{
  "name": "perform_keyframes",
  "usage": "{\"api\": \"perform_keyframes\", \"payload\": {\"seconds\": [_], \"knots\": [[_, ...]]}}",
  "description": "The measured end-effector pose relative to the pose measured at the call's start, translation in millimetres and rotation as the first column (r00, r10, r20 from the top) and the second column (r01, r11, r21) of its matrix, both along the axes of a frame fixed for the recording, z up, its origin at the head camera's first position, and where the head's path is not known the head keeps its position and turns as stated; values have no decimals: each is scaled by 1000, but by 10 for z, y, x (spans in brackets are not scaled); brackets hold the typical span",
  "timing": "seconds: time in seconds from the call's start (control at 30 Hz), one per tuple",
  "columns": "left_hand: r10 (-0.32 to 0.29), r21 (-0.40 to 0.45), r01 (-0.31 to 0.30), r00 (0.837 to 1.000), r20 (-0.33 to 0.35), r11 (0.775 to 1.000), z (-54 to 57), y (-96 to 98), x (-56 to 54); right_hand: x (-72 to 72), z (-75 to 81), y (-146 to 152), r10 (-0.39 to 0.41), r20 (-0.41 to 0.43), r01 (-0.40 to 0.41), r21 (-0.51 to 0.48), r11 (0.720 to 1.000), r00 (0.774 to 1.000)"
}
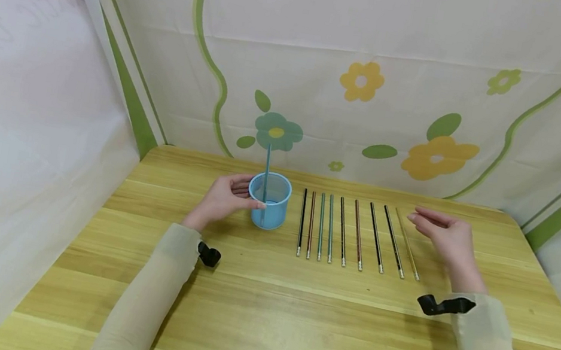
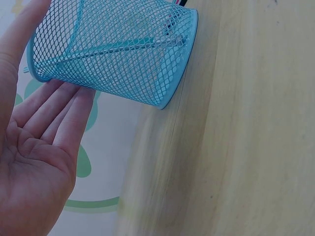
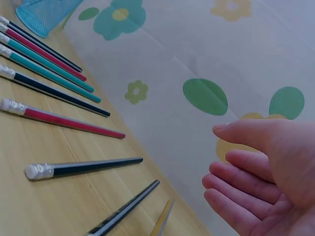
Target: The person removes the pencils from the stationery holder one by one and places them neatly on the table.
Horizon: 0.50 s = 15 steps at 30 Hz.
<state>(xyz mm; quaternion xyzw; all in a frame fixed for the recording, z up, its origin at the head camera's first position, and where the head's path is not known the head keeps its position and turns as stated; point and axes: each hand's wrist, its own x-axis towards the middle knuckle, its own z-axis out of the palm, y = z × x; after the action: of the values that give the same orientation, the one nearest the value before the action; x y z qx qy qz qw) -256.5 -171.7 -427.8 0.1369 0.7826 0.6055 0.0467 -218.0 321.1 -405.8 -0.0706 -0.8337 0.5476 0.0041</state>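
Note:
A light blue mesh pencil cup (image 1: 276,217) stands upright at the back of the table. One teal pencil (image 1: 267,164) leans inside it, its eraser end down near the base in the left wrist view. My left hand (image 1: 222,198) holds the cup from the left, thumb across the front near the rim and fingers at the far side. To the right, my right hand (image 1: 447,239) hovers beside the yellow pencil (image 1: 407,242), fingers loosely extended with nothing between them. That pencil is the rightmost of a row lying eraser ends toward me.
Several more pencils lie spaced side by side between cup and yellow pencil, among them a black one (image 1: 302,220), a red-brown one (image 1: 358,235) and a teal one (image 1: 330,228). A flower-printed cloth (image 1: 296,68) hangs behind the wooden table (image 1: 280,320).

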Motion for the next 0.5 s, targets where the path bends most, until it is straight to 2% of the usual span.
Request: {"api": "perform_keyframes", "payload": {"seconds": [0.5], "knots": [[-7,6,7,1000,-1,1000,-19,-3,-15,12,69,-452,116,-48,-116,9,993,992]]}}
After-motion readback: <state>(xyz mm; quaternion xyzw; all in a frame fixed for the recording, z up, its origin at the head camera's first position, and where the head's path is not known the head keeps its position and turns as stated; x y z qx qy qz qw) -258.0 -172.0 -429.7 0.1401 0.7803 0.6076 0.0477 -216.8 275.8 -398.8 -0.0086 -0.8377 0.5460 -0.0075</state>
